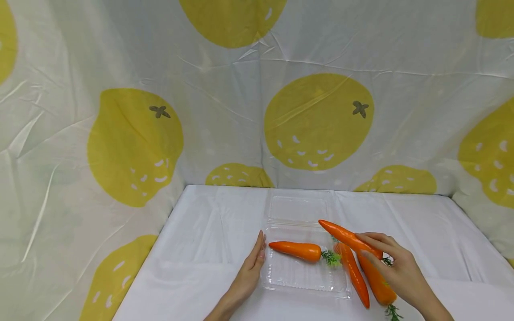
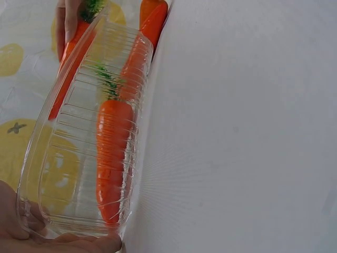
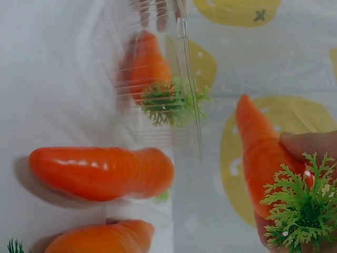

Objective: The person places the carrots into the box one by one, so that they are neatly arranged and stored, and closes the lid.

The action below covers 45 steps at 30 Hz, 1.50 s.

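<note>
A carrot with green leaves point(image 1: 296, 251) lies inside a clear plastic clamshell box point(image 1: 299, 281), its tip toward the left. My left hand point(image 1: 250, 267) rests against the box's left side with straight fingers; in the left wrist view those fingers point(image 2: 84, 244) touch the box's end wall. Above the table, my right hand point(image 1: 395, 263) holds a second carrot point(image 1: 345, 235) near its leafy end, tip pointing left toward the box. Green leaves point(image 3: 303, 208) of this held carrot show in the right wrist view. Two more carrots, a slim one point(image 1: 355, 277) and a thicker one point(image 1: 377, 281), lie right of the box.
The box's lid point(image 1: 298, 208) is folded back toward the rear of the table. A white cloth point(image 1: 209, 249) covers the table. Behind and beside it hangs a curtain point(image 1: 225, 107) printed with yellow lemons.
</note>
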Motion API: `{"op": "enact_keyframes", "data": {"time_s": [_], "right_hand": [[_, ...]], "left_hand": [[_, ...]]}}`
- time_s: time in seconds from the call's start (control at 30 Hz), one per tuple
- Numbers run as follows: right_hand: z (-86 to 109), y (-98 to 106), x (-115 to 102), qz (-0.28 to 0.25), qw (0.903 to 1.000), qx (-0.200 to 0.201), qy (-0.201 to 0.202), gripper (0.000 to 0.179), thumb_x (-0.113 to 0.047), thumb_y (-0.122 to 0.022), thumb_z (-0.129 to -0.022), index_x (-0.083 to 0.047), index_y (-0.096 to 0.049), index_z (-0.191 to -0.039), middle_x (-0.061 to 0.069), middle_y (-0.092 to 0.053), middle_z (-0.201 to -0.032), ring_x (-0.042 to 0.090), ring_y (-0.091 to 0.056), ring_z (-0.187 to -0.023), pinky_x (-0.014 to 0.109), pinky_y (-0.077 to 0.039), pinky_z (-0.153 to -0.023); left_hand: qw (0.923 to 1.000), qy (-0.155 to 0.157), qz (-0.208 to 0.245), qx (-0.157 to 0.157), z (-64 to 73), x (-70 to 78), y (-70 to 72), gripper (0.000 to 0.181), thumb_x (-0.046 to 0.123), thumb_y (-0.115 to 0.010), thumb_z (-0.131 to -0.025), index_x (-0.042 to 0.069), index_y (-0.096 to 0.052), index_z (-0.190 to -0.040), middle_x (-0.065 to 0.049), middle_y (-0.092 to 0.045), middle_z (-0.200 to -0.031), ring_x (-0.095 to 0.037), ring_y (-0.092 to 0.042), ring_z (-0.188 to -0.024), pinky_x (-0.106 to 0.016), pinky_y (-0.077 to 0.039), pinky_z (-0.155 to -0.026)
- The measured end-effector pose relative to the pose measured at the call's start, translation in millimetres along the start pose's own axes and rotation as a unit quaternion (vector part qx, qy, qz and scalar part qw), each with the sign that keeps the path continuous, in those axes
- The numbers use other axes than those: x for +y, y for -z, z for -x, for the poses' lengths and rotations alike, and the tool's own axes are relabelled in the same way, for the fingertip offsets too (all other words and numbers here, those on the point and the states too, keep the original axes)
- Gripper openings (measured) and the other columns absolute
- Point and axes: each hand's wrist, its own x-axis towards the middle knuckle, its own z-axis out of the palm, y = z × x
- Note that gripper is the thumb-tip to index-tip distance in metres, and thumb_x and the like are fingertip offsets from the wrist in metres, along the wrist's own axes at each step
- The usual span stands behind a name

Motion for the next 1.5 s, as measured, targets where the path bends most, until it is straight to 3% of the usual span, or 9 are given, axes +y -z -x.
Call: {"op": "enact_keyframes", "data": {"time_s": [0.47,0.83,1.07,1.27,1.5], "right_hand": [[-8.0,-24.5,-21.6,-0.028,0.9969,-0.040,0.061,0.042,-0.012,-0.080,-0.090,-0.025,-0.074,-0.130,-0.005,-0.069,-0.124,-0.006,-0.058,-0.106,0.017,-0.059,-0.079],[-11.7,-45.5,-28.4,-0.056,0.9913,-0.060,0.103,0.038,-0.015,-0.077,-0.093,-0.026,-0.074,-0.129,-0.011,-0.069,-0.125,0.002,-0.062,-0.112,0.014,-0.053,-0.089],[-14.0,-58.3,-40.1,-0.042,0.9896,-0.078,0.114,0.041,-0.014,-0.080,-0.090,-0.028,-0.074,-0.129,-0.011,-0.068,-0.125,0.010,-0.064,-0.108,0.023,-0.058,-0.082],[-13.0,-71.9,-46.7,-0.020,0.9898,-0.096,0.103,0.044,-0.010,-0.080,-0.089,-0.026,-0.074,-0.129,-0.011,-0.068,-0.126,0.019,-0.062,-0.113,0.032,-0.057,-0.092],[-11.5,-83.6,-48.7,-0.010,0.9906,-0.094,0.099,0.043,-0.005,-0.083,-0.085,-0.021,-0.077,-0.124,-0.007,-0.070,-0.123,0.016,-0.061,-0.109,0.024,-0.054,-0.084]], "left_hand": [[0.9998,-0.011,0.012,-0.011,-1.3,-2.4,0.6,0.059,0.019,-0.029,-0.115,0.012,-0.003,-0.168,-0.016,-0.012,-0.174,-0.035,-0.016,-0.161,-0.045,-0.015,-0.126],[1.0000,-0.007,0.003,-0.005,-1.7,-3.3,0.7,0.059,0.019,-0.029,-0.115,0.011,-0.004,-0.168,-0.016,-0.013,-0.174,-0.035,-0.018,-0.160,-0.046,-0.016,-0.126],[0.9999,-0.009,0.004,-0.006,-2.0,-2.4,0.6,0.059,0.018,-0.029,-0.115,0.013,-0.003,-0.168,-0.016,-0.013,-0.174,-0.035,-0.017,-0.160,-0.046,-0.017,-0.126],[0.9998,-0.009,0.013,-0.014,-1.1,-1.5,1.1,0.059,0.019,-0.029,-0.115,0.013,-0.002,-0.168,-0.015,-0.011,-0.174,-0.035,-0.016,-0.161,-0.046,-0.018,-0.126],[0.9998,-0.008,0.010,-0.015,-0.7,0.0,1.8,0.060,0.019,-0.029,-0.115,0.013,-0.001,-0.168,-0.015,-0.011,-0.174,-0.035,-0.015,-0.161,-0.047,-0.017,-0.126]]}}
